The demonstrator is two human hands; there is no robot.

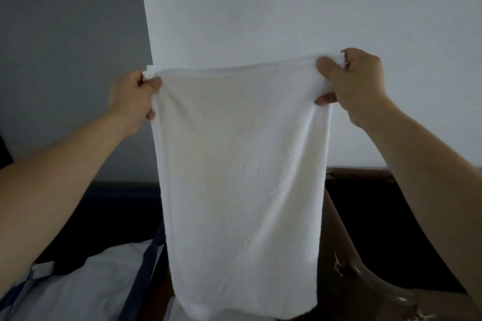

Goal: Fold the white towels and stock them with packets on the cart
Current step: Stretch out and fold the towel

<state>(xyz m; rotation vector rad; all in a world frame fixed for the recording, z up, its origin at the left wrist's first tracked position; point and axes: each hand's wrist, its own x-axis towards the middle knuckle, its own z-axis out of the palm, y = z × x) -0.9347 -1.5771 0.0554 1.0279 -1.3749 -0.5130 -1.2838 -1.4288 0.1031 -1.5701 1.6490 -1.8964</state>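
We held the towel (242, 177) up in front of us. It hung free from its top edge, and its lower end reached down near the bottom of the view. Our left hand (133, 101) pinched the top left corner, thumb in front and fingers curled behind. Our right hand (360, 81) pinched the top right corner the same way, with one lower finger against the side edge. The hands were well apart, and the top edge ran nearly taut between them, its right end a little higher.

To fold it well, we judged that the hands should first come level so the side edges hung straight. The slanting creases down the right side suggested the cloth was pulled slightly askew. From there the corners could be brought together edge to edge, each pinch held until the sides matched. The cloth was limp and would sag or twist if either grip loosened.

Below on the left lay white linen (86, 289) crossed by a dark blue band (148, 263); we could not tell whether it was a bed or a bag. On the right stood dark wooden furniture (365, 172), with a clear curved piece (378, 284) low beside it. Behind the towel was a white wall (287, 8), with a grey wall (65, 34) to the left. We could make out no packets and no cart.
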